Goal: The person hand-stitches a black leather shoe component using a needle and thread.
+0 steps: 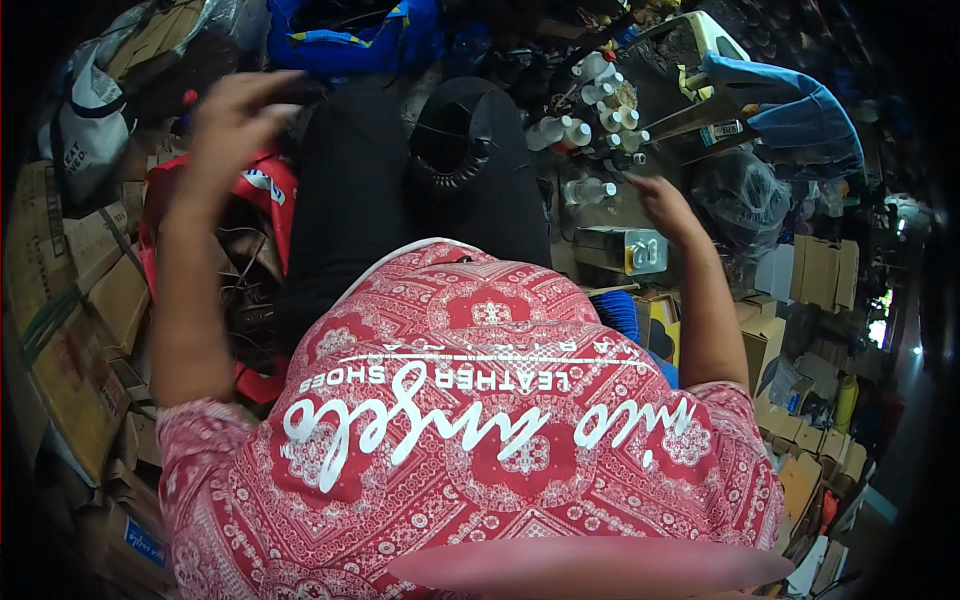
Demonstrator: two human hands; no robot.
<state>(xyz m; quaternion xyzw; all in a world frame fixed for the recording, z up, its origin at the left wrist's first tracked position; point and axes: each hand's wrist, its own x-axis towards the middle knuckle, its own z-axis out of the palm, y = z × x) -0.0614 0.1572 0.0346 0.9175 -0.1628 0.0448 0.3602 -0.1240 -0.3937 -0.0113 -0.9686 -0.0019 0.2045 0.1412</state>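
My left hand (240, 112) is raised at the upper left, above a red bag (275, 185). It is blurred by motion, but its fingers are stretched out and apart, with nothing seen in them. On the right, my right hand (662, 203) is beside a cluster of small bottles (610, 118). One finger points toward them; the other fingers are partly hidden, and a grip cannot be made out. Between my black-trousered thighs rests a black shoe-like piece (452, 135), its near edge lined with short pleats or teeth. Neither hand touches it.
A rectangular metal can (625, 250) lies near my right forearm, below a clear bottle (588, 191). A blue bag (355, 35) stands ahead. Cardboard boxes (118, 285) crowd the left, and more cartons (825, 270) the right. Blue cloth (815, 120) hangs over something at upper right.
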